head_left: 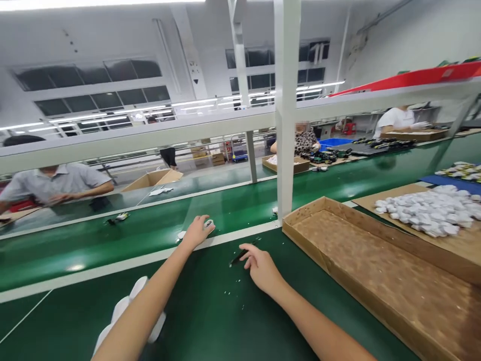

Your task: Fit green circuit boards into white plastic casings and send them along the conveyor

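While the left hand (198,232) is at a small white plastic-looking piece (209,223) near the glossy green belt (93,245)'s edge, whether its grip is closed cannot be told; right hand (262,269), at a slim black tool (237,258), likewise. Risk: loose pinch could drop the piece.

The belt (158,215) runs behind the desk (210,313). On the desk, the cardboard tray (391,271) lies right of the right hand (263,271); behind the tray, a pile of parts (432,209) sits on a cardboard sheet (462,244). A row of parts (120,309) lies beside the left forearm (160,296).
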The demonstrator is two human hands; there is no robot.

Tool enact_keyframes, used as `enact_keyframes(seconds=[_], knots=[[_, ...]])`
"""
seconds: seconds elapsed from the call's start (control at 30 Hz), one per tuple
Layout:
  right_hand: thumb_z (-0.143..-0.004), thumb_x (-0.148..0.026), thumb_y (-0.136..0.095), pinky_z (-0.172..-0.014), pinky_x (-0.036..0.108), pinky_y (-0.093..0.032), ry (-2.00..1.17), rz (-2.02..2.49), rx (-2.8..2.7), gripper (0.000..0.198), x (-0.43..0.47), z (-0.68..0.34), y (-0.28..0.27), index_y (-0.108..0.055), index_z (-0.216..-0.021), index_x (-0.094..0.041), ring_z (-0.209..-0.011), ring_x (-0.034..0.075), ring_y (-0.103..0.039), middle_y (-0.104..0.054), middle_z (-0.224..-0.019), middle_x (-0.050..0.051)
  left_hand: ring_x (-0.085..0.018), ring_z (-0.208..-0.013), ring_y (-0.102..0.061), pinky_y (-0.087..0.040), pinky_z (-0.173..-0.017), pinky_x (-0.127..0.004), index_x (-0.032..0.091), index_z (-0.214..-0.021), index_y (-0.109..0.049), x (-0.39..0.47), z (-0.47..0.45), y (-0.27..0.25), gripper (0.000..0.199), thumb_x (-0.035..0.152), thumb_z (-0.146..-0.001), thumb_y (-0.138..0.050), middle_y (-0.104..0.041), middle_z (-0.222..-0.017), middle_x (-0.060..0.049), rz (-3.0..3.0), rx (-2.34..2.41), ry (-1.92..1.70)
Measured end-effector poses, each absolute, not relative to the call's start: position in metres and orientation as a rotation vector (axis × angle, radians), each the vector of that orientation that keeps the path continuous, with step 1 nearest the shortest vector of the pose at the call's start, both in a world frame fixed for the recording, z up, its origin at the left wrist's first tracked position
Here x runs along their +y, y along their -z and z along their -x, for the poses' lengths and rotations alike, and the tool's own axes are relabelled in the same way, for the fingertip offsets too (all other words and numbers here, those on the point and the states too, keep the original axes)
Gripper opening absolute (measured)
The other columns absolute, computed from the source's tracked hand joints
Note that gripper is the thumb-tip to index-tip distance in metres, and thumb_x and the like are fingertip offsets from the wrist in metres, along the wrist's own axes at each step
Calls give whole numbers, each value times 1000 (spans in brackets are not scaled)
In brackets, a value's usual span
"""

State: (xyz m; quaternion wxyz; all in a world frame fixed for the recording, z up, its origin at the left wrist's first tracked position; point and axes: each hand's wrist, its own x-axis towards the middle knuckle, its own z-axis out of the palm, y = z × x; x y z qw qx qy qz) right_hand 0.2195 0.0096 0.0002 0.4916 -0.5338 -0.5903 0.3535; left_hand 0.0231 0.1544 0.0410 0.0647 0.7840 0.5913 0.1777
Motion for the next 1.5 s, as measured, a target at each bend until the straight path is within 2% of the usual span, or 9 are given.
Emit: enact_keyframes(seconds=[0.13,0.33,0.57,0.73,0.97,1.07,1.2,1.37,1.5], knots=[[-71,-24,-53,-60,29,-44,-868,1295,-1479,26,9,-222,-4,-68,-91,-19,-58,18,-57,-65,-63,2,-21,-104,-58,-45,-94,-32,19,-117,-56,106,14,-69,38,34,-82,-53,-56,-119,-7,-2395,1704,-547],[-74,-45,-57,-52,28,-31,-800,1294,-1508,30,2,-225,-16,-70,-75,-18,-47,14,-38,-37,-45,-4,-22,-108,-55,-47,-90,-33,23,-119,-55,5,78,-91,39,39,-84,-51,-55,-124,-6,-2302,1742,-531],[-70,-54,-58,-59,30,-42,-1150,1131,-1610,37,-3,-215,-18,-65,-70,-18,-61,18,-55,-62,-64,5,-36,-136,-23,-18,-104,-66,40,-129,-48,-59,102,-58,70,18,-67,-74,-41,-145,-3,-2399,1807,-14],[-74,-48,-58,-51,26,-40,-1443,961,-1588,48,-12,-209,-20,-49,-111,-19,-47,13,-52,-62,-58,-3,-34,-133,-30,-6,-101,-73,36,-117,-57,-58,94,-41,49,10,-76,-62,-55,-133,-3,-2440,1911,-29],[-73,-48,-64,-43,22,-33,-1512,776,-1485,31,-17,-209,-27,-52,-79,-20,-39,7,-45,-66,-68,-1,-33,-121,-43,-3,-101,-73,29,-107,-61,-57,77,-47,39,20,-70,-69,-60,-121,-6,-2421,1895,-313],[-71,-50,-65,-48,25,-41,-1514,772,-1437,35,-16,-210,-28,-60,-86,-19,-49,9,-54,-68,-84,5,-28,-115,-49,-9,-106,-65,27,-112,-59,-46,49,-49,40,27,-73,-67,-57,-119,-6,-2366,1792,-558],[-58,-49,-75,-60,28,-48,-1422,908,-1308,50,-13,-212,-27,-62,-98,-21,-65,13,-59,-66,-90,5,-22,-110,-53,-35,-104,-42,23,-114,-60,-19,1,-37,44,27,-71,-69,-54,-114,-6,-2242,1460,-845],[-64,-64,-63,-44,24,-35,-1166,1139,-1364,48,-1,-219,-18,-64,-71,-16,-43,8,-38,-45,-50,-5,-19,-100,-57,-45,-93,-35,20,-110,-61,-7,-23,-7,44,23,-68,-72,-54,-106,-5,-2175,1274,-879],[-61,-59,-66,-45,24,-24,-919,1274,-1440,47,6,-225,-15,-52,-46,-18,-45,8,-29,-33,-43,-6,-20,-101,-56,-44,-94,-35,21,-115,-59,-13,-19,3,47,29,-70,-71,-54,-111,-5,-2158,1246,-748]])
